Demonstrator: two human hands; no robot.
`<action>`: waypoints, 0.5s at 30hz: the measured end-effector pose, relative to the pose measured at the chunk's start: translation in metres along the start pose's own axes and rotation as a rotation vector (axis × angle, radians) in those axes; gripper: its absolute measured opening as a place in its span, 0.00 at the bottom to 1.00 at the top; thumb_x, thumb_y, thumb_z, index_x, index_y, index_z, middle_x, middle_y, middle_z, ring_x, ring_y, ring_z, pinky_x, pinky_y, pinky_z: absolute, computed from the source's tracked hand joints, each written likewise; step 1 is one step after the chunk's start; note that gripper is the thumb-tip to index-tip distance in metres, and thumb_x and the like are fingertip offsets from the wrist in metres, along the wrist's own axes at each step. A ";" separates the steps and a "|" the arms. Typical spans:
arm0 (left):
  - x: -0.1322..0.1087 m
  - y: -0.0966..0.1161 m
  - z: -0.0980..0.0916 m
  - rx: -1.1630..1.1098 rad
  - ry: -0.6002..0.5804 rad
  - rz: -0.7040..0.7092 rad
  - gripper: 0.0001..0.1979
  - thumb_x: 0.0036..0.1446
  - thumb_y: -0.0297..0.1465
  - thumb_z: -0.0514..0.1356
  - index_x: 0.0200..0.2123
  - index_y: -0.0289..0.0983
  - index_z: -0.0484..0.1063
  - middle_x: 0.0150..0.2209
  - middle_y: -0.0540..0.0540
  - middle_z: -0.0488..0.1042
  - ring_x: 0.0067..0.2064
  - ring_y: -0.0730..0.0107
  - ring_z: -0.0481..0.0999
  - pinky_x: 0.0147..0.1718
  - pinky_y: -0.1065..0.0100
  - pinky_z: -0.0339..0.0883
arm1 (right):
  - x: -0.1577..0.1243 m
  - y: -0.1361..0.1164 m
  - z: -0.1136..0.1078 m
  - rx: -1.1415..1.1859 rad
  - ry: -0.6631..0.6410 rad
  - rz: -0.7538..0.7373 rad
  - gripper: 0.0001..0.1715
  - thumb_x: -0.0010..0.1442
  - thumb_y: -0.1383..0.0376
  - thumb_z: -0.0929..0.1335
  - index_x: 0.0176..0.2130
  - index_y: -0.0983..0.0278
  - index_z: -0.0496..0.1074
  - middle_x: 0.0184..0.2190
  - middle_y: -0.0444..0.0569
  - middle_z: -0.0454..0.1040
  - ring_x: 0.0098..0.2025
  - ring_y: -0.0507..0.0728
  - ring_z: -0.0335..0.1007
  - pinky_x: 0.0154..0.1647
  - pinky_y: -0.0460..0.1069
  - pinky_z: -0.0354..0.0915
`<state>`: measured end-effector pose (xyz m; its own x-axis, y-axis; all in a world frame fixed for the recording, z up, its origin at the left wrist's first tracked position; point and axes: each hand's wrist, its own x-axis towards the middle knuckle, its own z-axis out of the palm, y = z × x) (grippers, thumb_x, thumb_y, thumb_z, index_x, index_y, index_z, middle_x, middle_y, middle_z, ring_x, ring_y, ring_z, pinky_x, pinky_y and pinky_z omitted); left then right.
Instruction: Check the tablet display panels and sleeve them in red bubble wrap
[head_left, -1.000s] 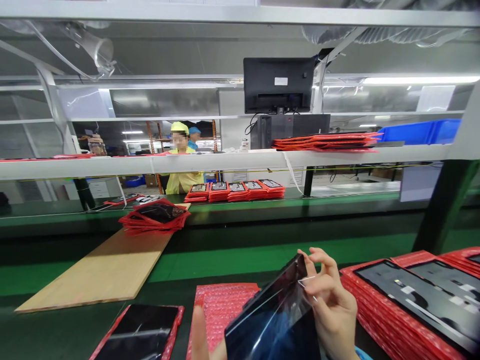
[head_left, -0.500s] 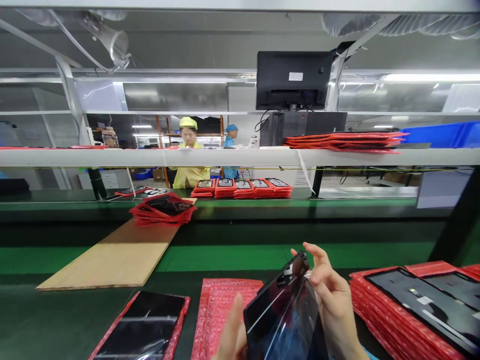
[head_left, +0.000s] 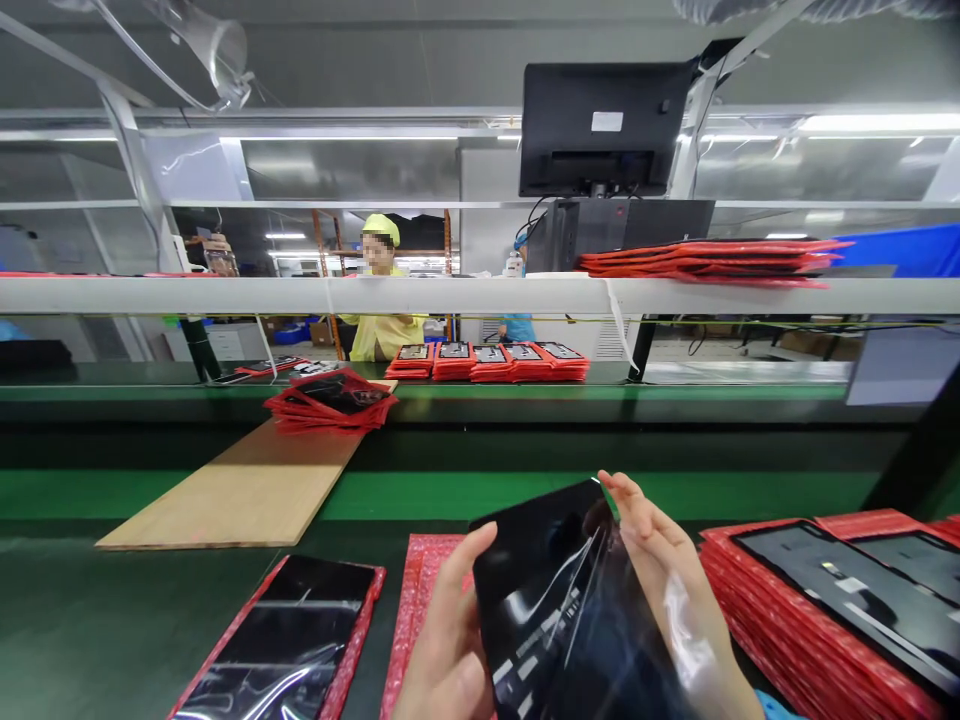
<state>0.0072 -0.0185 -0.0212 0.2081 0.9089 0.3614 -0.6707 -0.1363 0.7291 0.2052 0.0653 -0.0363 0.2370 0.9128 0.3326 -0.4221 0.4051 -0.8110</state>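
Observation:
My left hand (head_left: pixel 454 630) grips the left edge of a glossy black screen panel (head_left: pixel 525 580), thumb along its side. The panel is tilted up, and its face reflects the room. At its upper right corner the fingers of my right hand (head_left: pixel 656 545) are pinched on a clear plastic film (head_left: pixel 686 640). This film is creased across the panel and drapes over my right wrist. Beneath the panel lies a red bubble-wrap pouch (head_left: pixel 420 580), partly hidden. Left of it, another black screen panel (head_left: pixel 292 630) rests on red bubble wrap.
A tall stack of red bubble pouches (head_left: pixel 810 610) with panels on top stands at right. A wooden board (head_left: pixel 232 490) slopes away at left, bearing a red pile (head_left: pixel 330 400). Several red stacks (head_left: pixel 487 362) line the far bench, near a person in yellow (head_left: pixel 379 330). A shelf beam (head_left: pixel 450 297) crosses ahead.
The panel has turned so its glossy face shows more, and my left hand has come up along its edge. The film is pulled farther over my right hand. The view has tipped down slightly.

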 end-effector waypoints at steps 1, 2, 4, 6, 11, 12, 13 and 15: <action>0.002 0.001 -0.001 -0.040 -0.009 -0.027 0.23 0.54 0.42 0.60 0.54 0.54 0.66 0.45 0.48 0.77 0.48 0.53 0.75 0.48 0.52 0.65 | 0.002 0.000 0.000 0.038 0.012 0.011 0.16 0.40 0.61 0.76 0.18 0.61 0.66 0.46 0.49 0.72 0.64 0.67 0.51 0.65 0.59 0.45; 0.003 0.002 -0.002 -0.072 -0.012 -0.047 0.23 0.53 0.41 0.60 0.53 0.55 0.66 0.45 0.48 0.77 0.47 0.54 0.75 0.48 0.52 0.65 | 0.005 -0.001 -0.001 0.077 0.024 0.018 0.16 0.37 0.62 0.77 0.17 0.61 0.66 0.44 0.49 0.73 0.63 0.67 0.52 0.66 0.61 0.43; 0.007 0.002 -0.005 -0.128 -0.008 -0.075 0.23 0.53 0.40 0.59 0.54 0.56 0.65 0.45 0.48 0.77 0.45 0.56 0.76 0.48 0.52 0.66 | 0.009 -0.001 -0.002 0.145 0.046 0.037 0.15 0.34 0.64 0.76 0.15 0.60 0.66 0.40 0.49 0.75 0.63 0.68 0.53 0.68 0.63 0.40; 0.010 0.002 -0.007 -0.181 -0.005 -0.092 0.23 0.54 0.38 0.58 0.54 0.55 0.64 0.45 0.49 0.76 0.45 0.57 0.76 0.48 0.53 0.65 | 0.013 -0.001 -0.003 0.185 0.068 0.063 0.12 0.34 0.66 0.75 0.15 0.59 0.68 0.37 0.49 0.76 0.61 0.67 0.57 0.68 0.64 0.39; 0.013 0.009 -0.005 -0.227 0.088 -0.161 0.26 0.55 0.33 0.55 0.58 0.53 0.59 0.44 0.49 0.76 0.46 0.62 0.75 0.49 0.59 0.65 | 0.018 0.001 -0.003 0.274 0.151 0.135 0.10 0.33 0.69 0.73 0.13 0.58 0.67 0.28 0.45 0.76 0.50 0.63 0.70 0.69 0.61 0.41; 0.013 0.012 -0.003 -0.230 0.128 -0.189 0.28 0.55 0.33 0.55 0.60 0.52 0.56 0.45 0.49 0.75 0.47 0.63 0.75 0.48 0.60 0.65 | 0.018 0.001 -0.003 0.284 0.165 0.151 0.10 0.33 0.69 0.72 0.13 0.58 0.67 0.27 0.45 0.76 0.48 0.61 0.72 0.70 0.61 0.41; 0.013 0.014 -0.001 -0.233 0.165 -0.215 0.30 0.56 0.33 0.54 0.62 0.52 0.52 0.46 0.49 0.75 0.47 0.63 0.75 0.48 0.62 0.66 | 0.018 0.001 -0.003 0.291 0.175 0.169 0.09 0.33 0.69 0.72 0.14 0.58 0.68 0.27 0.45 0.76 0.47 0.61 0.73 0.70 0.60 0.41; 0.013 0.019 0.005 -0.243 0.220 -0.244 0.31 0.57 0.33 0.54 0.63 0.52 0.49 0.45 0.49 0.75 0.46 0.65 0.75 0.47 0.64 0.66 | 0.019 0.001 -0.004 0.299 0.180 0.202 0.09 0.34 0.70 0.71 0.15 0.58 0.68 0.28 0.46 0.76 0.44 0.60 0.74 0.70 0.60 0.41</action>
<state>0.0006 -0.0108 0.0000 0.2423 0.9692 0.0430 -0.7747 0.1667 0.6099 0.2130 0.0830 -0.0330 0.2619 0.9626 0.0695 -0.7053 0.2400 -0.6671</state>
